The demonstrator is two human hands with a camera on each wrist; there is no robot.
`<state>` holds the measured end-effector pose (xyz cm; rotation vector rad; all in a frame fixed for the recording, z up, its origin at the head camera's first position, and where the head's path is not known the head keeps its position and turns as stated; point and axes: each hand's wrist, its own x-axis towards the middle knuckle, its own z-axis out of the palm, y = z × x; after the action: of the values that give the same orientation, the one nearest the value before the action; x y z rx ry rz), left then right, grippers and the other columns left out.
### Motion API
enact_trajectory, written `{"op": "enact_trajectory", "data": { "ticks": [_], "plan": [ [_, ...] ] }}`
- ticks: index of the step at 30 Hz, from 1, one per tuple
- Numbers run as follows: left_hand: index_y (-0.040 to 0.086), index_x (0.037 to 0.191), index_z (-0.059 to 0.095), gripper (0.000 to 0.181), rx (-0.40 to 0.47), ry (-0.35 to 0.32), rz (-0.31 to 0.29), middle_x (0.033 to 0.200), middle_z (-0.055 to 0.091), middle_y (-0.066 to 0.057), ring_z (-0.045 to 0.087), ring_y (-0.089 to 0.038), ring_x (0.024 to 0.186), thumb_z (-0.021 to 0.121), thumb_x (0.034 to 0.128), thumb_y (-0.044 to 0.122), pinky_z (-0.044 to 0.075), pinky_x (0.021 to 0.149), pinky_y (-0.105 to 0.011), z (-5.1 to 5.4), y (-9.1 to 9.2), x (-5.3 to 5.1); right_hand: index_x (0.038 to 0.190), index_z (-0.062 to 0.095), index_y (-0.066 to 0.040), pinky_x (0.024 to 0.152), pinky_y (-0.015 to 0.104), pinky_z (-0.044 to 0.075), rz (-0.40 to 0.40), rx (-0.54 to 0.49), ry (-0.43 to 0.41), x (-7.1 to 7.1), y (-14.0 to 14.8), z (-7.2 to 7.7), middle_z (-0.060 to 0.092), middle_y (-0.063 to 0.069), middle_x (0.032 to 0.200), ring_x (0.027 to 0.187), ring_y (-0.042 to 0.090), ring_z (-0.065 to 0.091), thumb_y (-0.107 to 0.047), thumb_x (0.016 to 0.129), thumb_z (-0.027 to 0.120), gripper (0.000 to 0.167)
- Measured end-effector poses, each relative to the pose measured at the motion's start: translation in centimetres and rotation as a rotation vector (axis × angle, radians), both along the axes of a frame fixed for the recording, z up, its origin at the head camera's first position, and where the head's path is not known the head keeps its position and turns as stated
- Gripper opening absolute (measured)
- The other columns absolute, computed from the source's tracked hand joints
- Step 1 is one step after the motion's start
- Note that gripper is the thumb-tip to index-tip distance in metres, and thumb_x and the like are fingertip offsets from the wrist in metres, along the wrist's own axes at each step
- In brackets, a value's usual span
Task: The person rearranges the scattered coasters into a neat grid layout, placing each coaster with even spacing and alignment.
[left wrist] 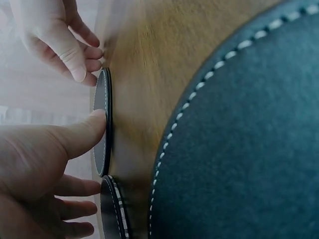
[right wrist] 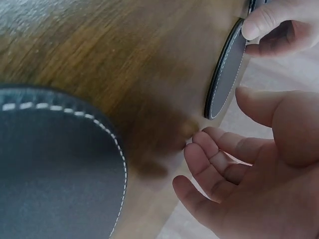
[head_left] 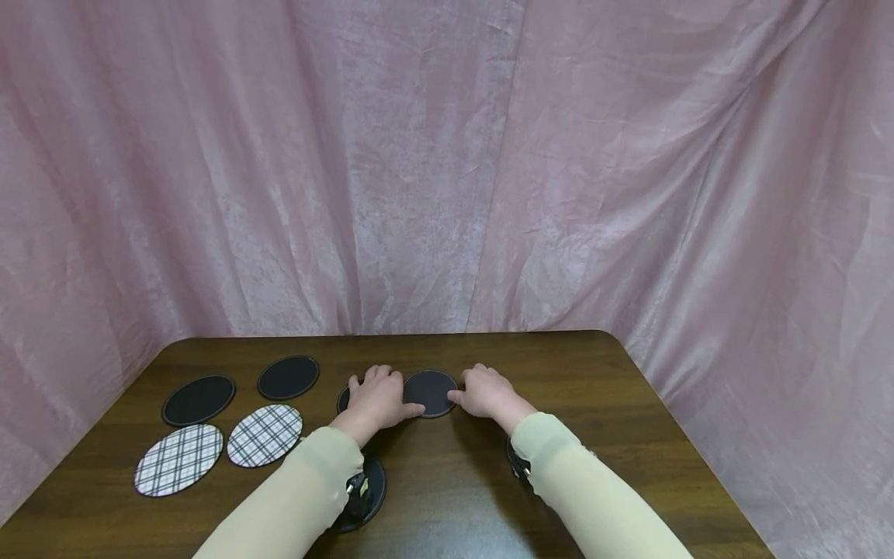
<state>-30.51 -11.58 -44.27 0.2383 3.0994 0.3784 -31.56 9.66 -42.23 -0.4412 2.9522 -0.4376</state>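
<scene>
- Left hand (head_left: 379, 400): fingers spread, thumb on the stitched black coaster (head_left: 433, 388) around eight o'clock.
- Right hand (head_left: 489, 394): relaxed, gripping nothing, just beside that coaster at three o'clock.
- Best nudge evenly from both sides, coaster flat on the bench (head_left: 615, 435), sparing the half-hidden coaster (head_left: 343, 399) at nine o'clock.
</scene>
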Motion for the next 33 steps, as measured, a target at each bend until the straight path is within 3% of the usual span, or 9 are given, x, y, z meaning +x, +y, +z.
{"op": "enact_trajectory", "data": {
  "ticks": [2,7,9,12,15,22,33],
  "plan": [
    [-0.005,0.142,0.067,0.084,0.001,0.012,-0.006,0.154,0.055,-0.028,0.043,-0.051,0.149,0.087,0.0912,0.059,0.027,0.117,-0.081,-0.7,-0.2,-0.6,0.131,0.076,-0.002,0.108,0.054,0.051,-0.004,-0.001,-0.009,-0.9,0.1,-0.9,0.068,0.018,0.129,0.126,0.041,0.063,-0.037,0.107,0.075,0.042],
    [-0.006,0.143,0.065,0.083,0.014,-0.003,-0.001,0.155,0.055,-0.029,0.042,-0.051,0.150,0.089,0.0916,0.055,0.027,0.119,-0.078,-0.2,0.0,-0.5,0.127,0.079,-0.007,0.103,0.053,0.054,0.017,-0.010,0.011,-6.7,1.1,-7.0,0.073,0.013,0.125,0.120,0.037,0.067,-0.046,0.105,0.074,0.045],
    [-0.006,0.144,0.065,0.081,0.016,-0.023,0.008,0.156,0.054,-0.028,0.041,-0.050,0.152,0.090,0.0922,0.052,0.027,0.121,-0.077,0.6,0.3,-0.1,0.126,0.079,-0.009,0.101,0.052,0.055,0.023,-0.019,0.009,-8.8,1.5,-9.1,0.074,0.011,0.124,0.118,0.036,0.069,-0.050,0.104,0.074,0.047],
    [-0.005,0.146,0.064,0.081,0.011,-0.041,0.016,0.158,0.053,-0.027,0.040,-0.049,0.153,0.088,0.0937,0.052,0.026,0.122,-0.075,0.5,0.4,-0.1,0.125,0.080,-0.010,0.100,0.050,0.055,0.011,-0.025,-0.014,-10.0,1.6,-10.3,0.075,0.009,0.123,0.117,0.033,0.069,-0.051,0.103,0.075,0.047],
    [-0.004,0.146,0.064,0.079,0.008,-0.056,0.029,0.158,0.053,-0.027,0.040,-0.048,0.153,0.089,0.0938,0.050,0.027,0.122,-0.073,0.6,0.6,-0.2,0.122,0.081,-0.011,0.098,0.051,0.056,0.002,-0.024,-0.016,-10.1,1.5,-10.4,0.075,0.008,0.121,0.115,0.033,0.070,-0.050,0.101,0.077,0.045],
    [-0.005,0.146,0.063,0.076,0.051,-0.081,0.048,0.158,0.053,-0.028,0.041,-0.049,0.152,0.091,0.0941,0.043,0.027,0.123,-0.072,0.7,0.9,-0.3,0.121,0.081,-0.009,0.100,0.051,0.054,-0.031,-0.027,-0.016,-8.2,1.0,-8.7,0.072,0.012,0.121,0.114,0.035,0.067,-0.044,0.097,0.084,0.043],
    [-0.008,0.150,0.057,0.085,0.066,-0.025,0.059,0.147,0.058,-0.028,0.047,-0.049,0.139,0.094,0.0910,0.042,0.034,0.120,-0.066,0.4,1.4,0.0,0.116,0.068,-0.011,0.095,0.053,0.052,-0.073,-0.079,-0.028,-7.7,1.5,-8.8,0.066,0.006,0.106,0.103,0.029,0.064,-0.043,0.093,0.090,0.045]
  ]
}}
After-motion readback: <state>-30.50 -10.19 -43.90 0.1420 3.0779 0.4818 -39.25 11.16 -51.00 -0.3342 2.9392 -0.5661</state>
